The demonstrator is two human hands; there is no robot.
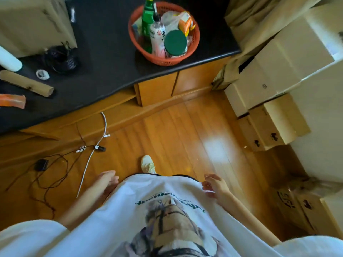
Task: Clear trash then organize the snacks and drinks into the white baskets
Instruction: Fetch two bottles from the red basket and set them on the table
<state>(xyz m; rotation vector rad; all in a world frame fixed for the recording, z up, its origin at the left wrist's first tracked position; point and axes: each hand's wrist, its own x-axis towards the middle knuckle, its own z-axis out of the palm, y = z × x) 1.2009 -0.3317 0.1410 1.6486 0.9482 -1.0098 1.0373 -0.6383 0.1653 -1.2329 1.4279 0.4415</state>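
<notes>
Both hands hang at the hips beside a white printed t-shirt [167, 210], nothing in either: left hand [106, 179] has fingers loosely relaxed, right hand [215, 184] is open with fingers spread a bit. One pale sneaker [148, 164] on the wood floor, cables [89, 151] off to the left. Further up, the black countertop [104, 52] carries a red-orange basket [194, 37] stuffed with a green bottle [147, 17], a white drink bottle [157, 37], a green-lidded jar [175, 43] and snack packets [186, 22]. Cardboard boxes [274, 71] stacked on the right

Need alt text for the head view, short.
A person stands on a wooden floor, left hand and right hand empty at their sides, facing a black counter. On it sits an orange basket of bottles and snack packets; cardboard boxes are stacked right.
</notes>
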